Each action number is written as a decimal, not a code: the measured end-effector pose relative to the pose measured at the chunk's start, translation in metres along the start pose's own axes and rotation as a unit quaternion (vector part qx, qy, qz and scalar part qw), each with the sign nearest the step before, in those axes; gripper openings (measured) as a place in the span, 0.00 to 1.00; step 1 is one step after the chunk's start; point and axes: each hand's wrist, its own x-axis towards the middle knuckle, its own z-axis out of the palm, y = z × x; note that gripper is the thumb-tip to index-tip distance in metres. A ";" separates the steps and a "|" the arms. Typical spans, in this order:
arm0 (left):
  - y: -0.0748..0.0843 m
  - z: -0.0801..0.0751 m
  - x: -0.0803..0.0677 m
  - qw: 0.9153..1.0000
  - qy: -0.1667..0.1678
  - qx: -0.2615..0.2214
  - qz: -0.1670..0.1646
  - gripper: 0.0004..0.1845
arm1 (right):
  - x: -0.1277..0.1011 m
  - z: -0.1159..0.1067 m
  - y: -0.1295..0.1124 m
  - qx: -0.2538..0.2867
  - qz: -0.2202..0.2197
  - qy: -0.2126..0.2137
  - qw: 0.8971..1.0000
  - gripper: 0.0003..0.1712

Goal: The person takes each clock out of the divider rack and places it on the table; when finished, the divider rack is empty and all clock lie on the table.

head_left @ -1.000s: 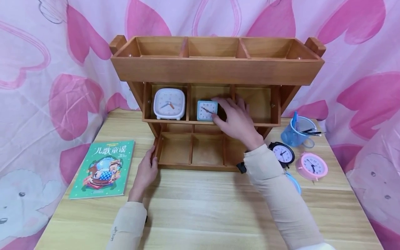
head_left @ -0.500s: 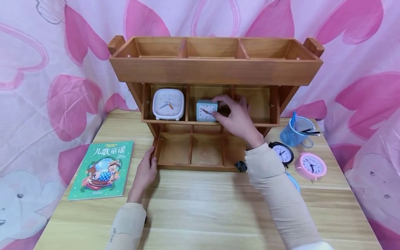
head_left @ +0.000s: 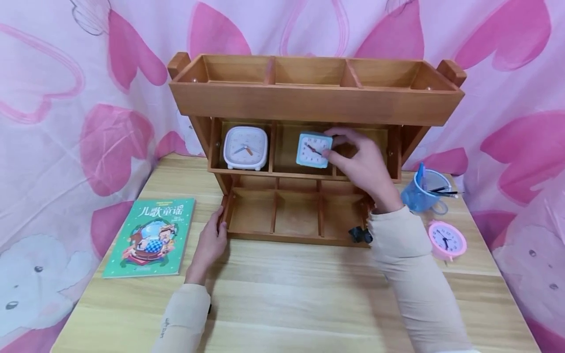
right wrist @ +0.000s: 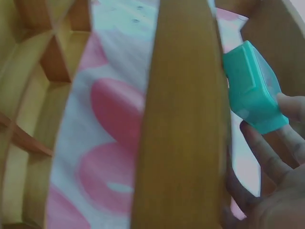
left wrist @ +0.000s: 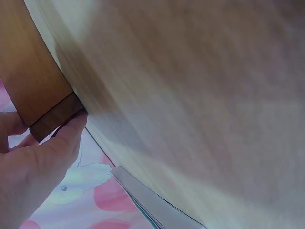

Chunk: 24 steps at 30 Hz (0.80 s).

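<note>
Head view: right hand [head_left: 359,164] pinches tilted teal clock [head_left: 313,149], dial facing forward.

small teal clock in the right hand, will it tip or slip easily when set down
The small teal clock looks like a boxy plastic case, so probably stiff and light. The right hand holds it by fingertips alone. Its flat sides suggest it won't roll, though smooth plastic may slide on the wooden shelf.

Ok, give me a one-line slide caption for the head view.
Right hand holds small teal square clock in wooden shelf rack's middle tier; left hand steadies base.
</note>
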 end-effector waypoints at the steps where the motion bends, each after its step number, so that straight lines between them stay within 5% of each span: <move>1: 0.000 0.000 0.000 1.000 0.000 0.001 0.001 0.28 | -0.004 -0.006 -0.001 -0.002 0.003 0.001 1.000 0.21; 11: 0.004 0.000 0.001 1.000 -0.008 -0.004 -0.014 0.28 | -0.062 -0.049 0.006 0.000 0.054 0.020 0.998 0.23; 24: 0.005 0.000 0.000 1.000 -0.011 -0.004 -0.005 0.28 | -0.165 -0.091 0.097 -0.027 0.178 0.080 0.980 0.26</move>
